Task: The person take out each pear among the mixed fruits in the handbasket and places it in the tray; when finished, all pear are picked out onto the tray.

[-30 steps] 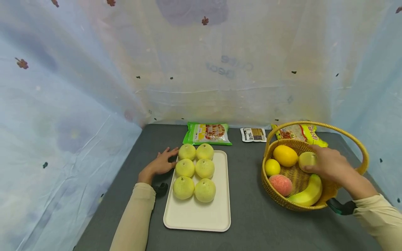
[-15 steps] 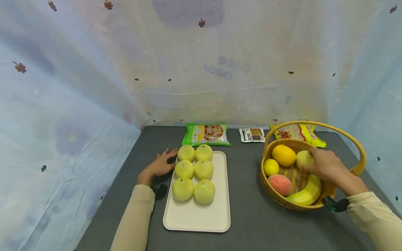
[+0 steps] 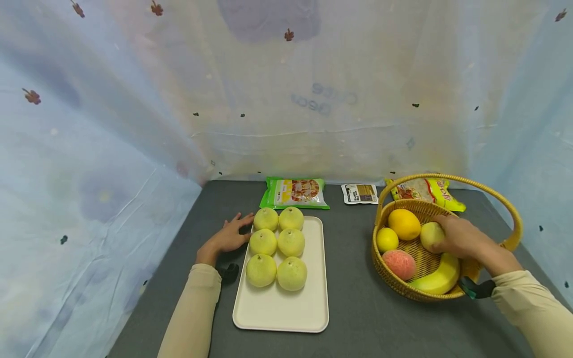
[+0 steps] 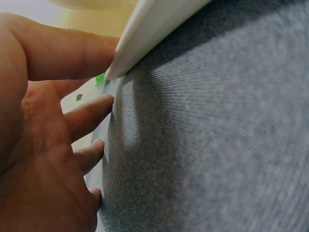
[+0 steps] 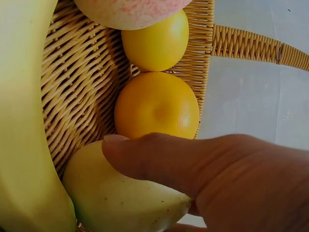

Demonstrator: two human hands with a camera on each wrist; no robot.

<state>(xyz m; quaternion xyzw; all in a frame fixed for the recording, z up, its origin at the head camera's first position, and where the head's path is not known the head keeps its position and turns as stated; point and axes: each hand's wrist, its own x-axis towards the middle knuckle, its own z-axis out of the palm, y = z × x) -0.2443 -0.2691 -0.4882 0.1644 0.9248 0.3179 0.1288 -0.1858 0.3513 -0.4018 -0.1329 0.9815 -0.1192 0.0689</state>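
In the head view my right hand [image 3: 461, 237] reaches into a woven basket [image 3: 394, 289] and grips a pale yellow-green fruit [image 3: 430, 235]. The right wrist view shows the thumb [image 5: 145, 157] lying across this speckled fruit [image 5: 116, 198]; the other fingers are mostly hidden. Beside it are an orange-yellow fruit [image 3: 404, 224], a small yellow fruit [image 3: 387, 239], a peach [image 3: 400, 264] and a banana [image 3: 438, 277]. My left hand [image 3: 228, 236] lies with fingers spread, its thumb touching the edge of a cream tray [image 3: 282, 315]. Several round yellow-green fruits [image 3: 292, 273] fill the tray's far part in two columns.
Along the back of the dark grey table [image 3: 351, 298] lie a green food packet [image 3: 295, 193], a small white sachet [image 3: 360, 194] and a yellow packet [image 3: 425, 191]. The basket's tall handle [image 3: 452, 176] arches over it. Patterned curtains [image 3: 313, 124] enclose the table.
My right hand and the pale fruit have shifted slightly left inside the basket, toward the orange-yellow fruit, which now looks turned. The left hand stays at the tray's edge.
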